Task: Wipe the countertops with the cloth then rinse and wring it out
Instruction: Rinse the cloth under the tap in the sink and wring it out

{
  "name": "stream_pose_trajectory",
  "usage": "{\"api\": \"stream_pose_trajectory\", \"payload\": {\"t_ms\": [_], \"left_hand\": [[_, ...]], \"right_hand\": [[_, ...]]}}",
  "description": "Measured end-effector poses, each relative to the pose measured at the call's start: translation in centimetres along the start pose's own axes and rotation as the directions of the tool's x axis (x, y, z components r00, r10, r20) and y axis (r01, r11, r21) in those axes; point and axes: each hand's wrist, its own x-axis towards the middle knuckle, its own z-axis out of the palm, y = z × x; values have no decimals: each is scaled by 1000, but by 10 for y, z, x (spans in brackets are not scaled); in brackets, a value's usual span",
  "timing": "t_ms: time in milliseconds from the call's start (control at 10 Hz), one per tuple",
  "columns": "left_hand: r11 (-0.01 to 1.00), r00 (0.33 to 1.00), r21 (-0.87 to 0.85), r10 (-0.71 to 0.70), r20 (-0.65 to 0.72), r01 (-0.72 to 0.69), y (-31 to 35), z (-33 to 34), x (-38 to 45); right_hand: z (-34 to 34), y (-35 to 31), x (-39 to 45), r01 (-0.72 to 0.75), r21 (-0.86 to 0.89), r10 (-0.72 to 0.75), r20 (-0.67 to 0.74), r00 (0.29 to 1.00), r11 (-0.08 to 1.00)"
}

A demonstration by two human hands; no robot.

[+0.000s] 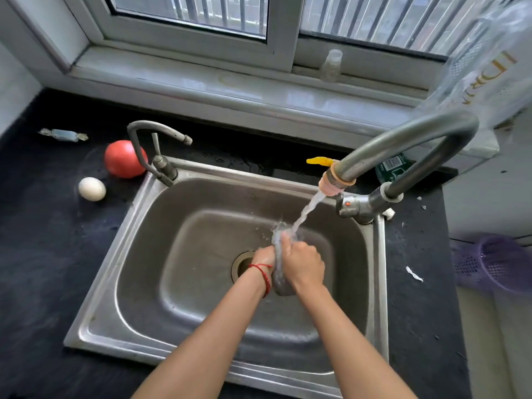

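- Both hands over sink (121,254): left hand (263,259) & right hand (305,264) each curled tight round grey cloth (277,272).
- Cloth bunched btwn palms, top end under tap (403,145) stream, above drain (243,264).

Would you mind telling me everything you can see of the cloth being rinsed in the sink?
The cloth is a grey, soaked, bunched-up strip, blurred by motion. The left hand and right hand grip it between them over the sink. The tap's stream strikes its upper end and splashes. Its weave cannot be made out.
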Motion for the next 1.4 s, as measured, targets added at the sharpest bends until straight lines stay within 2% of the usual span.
{"api": "stream_pose_trajectory", "payload": {"t_ms": [100,200,300,400,500,600,700,800,900,1000,1100,1200,1300,1400], "left_hand": [[973,994,-222,-45,97,65,12,1,-15],[937,1000,-349,-1,6,3,10,-3,-16],[955,992,-296,-30,-124,-8,0,-16,-10],[848,983,-496,-160,94,185,2,-22,-12],[740,951,-624,-66,301,249,13,-11,-24],[718,972,-686,61,227,115,9,3,-24],[779,967,-600,-34,252,184,-6,16,-14],[868,975,-463,-92,202,178,5,11,-29],[970,997,-233,-62,37,69,11,-3,-34],[973,992,-198,-110,59,120,2,-6,-29],[962,987,-246,-88,137,120,-7,5,-7],[887,993,-449,-64,103,104,3,0,-11],[829,996,-559,-40,-86,-15,2,-7,-11],[743,994,-666,-106,-18,67,-2,-15,-7]], "right_hand": [[-2,6,28,-108,73,112,-54,992,992],[3,14,38,-170,347,190,-26,981,922],[-5,24,35,-77,586,84,17,996,807],[-10,21,24,-30,671,-38,86,996,741],[0,6,5,-37,707,-105,157,982,707],[9,-7,-15,79,392,-123,88,989,917],[0,-10,-3,46,59,-43,-57,997,997],[-11,-11,15,-45,63,49,-68,996,997],[4,-11,-5,55,22,-54,-37,998,998],[11,-3,-25,127,-25,-127,33,991,992],[0,4,3,39,-51,-41,-41,998,998],[0,4,28,-122,121,128,-39,991,985],[7,13,31,-219,322,247,-51,968,921],[3,16,25,-39,423,81,-82,993,905]]}}
